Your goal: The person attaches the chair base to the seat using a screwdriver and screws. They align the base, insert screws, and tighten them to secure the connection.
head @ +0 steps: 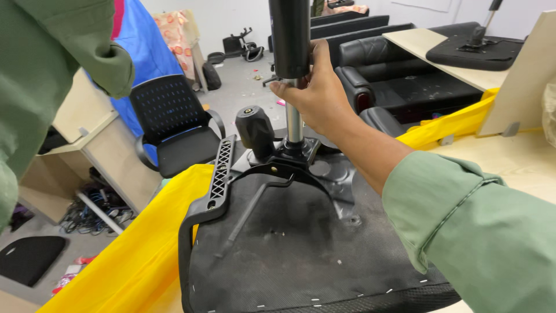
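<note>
The right hand (315, 93) is wrapped around the gas lift cylinder (290, 40), gripping just where its black sleeve meets the shiny metal rod. The cylinder stands upright in the mechanism plate (295, 153) on the underside of an upturned chair seat (289, 249), which lies on a yellow cloth (133, 249) over the surface. An armrest bracket (217, 179) runs along the seat's left edge. Only a green sleeve (63, 52) shows of the left arm; its hand cannot be seen.
</note>
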